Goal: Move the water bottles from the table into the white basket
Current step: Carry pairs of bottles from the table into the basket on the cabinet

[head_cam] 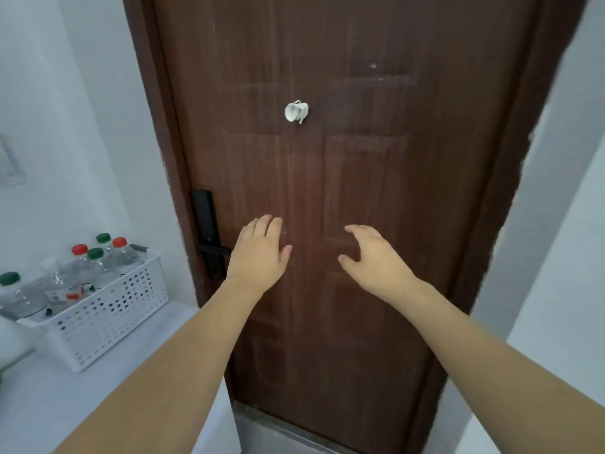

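Observation:
A white perforated basket [108, 309] stands on a white table [108, 381] at the left. Several clear water bottles with red and green caps [98, 267] stand inside it. One green-capped bottle [14, 294] sits at the basket's far left end. My left hand [260, 253] and my right hand [376, 260] are stretched out in front of a brown door, well to the right of the basket. Both hands are empty with their fingers apart.
A brown wooden door [376, 158] fills the middle, with a black lock and handle [209, 234] at its left side and a white hook [296, 112] higher up. White walls flank the door on both sides.

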